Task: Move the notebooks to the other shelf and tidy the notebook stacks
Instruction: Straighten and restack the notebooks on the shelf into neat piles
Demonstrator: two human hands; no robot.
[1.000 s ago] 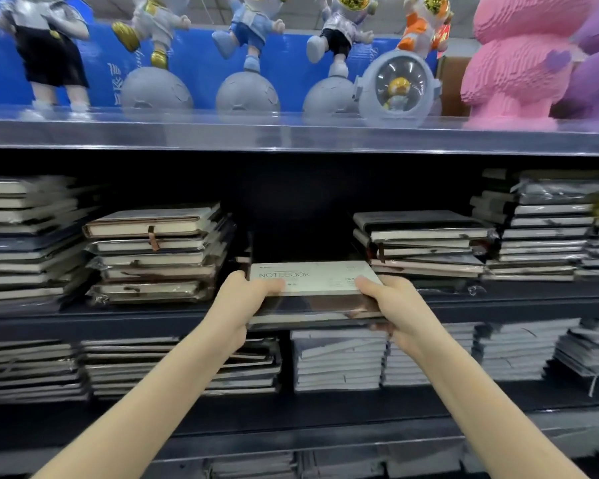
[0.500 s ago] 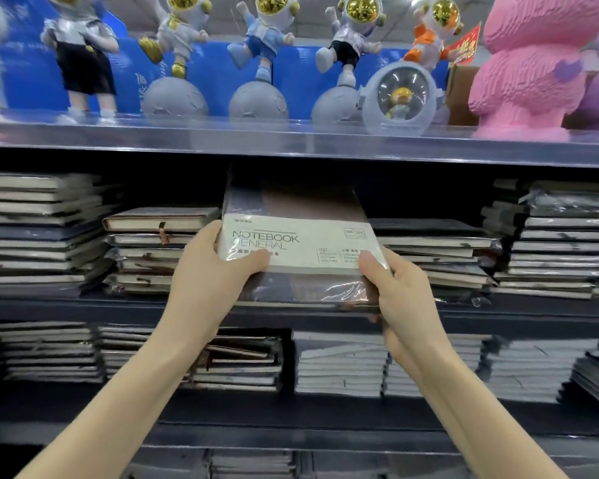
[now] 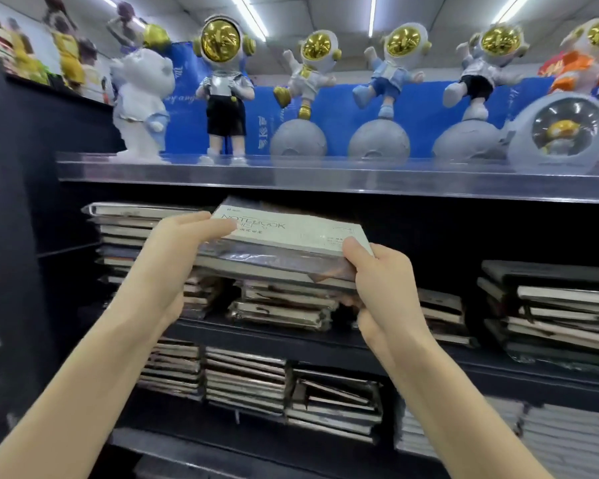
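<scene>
Hands gripped the notebook bundle (image 3: 284,250) at its two ends. My left hand (image 3: 173,257) and right hand (image 3: 381,281) reached forward, fingers curled tight around it, above the middle shelf's (image 3: 291,344) front edge.

Left hand (image 3: 173,257) and right hand (image 3: 384,281) raised, fingers clamped, forearms outstretched

Dark open gap (image 3: 429,236) under clear shelf (image 3: 325,178), between left stack (image 3: 128,236) and right stack (image 3: 550,305).
</scene>
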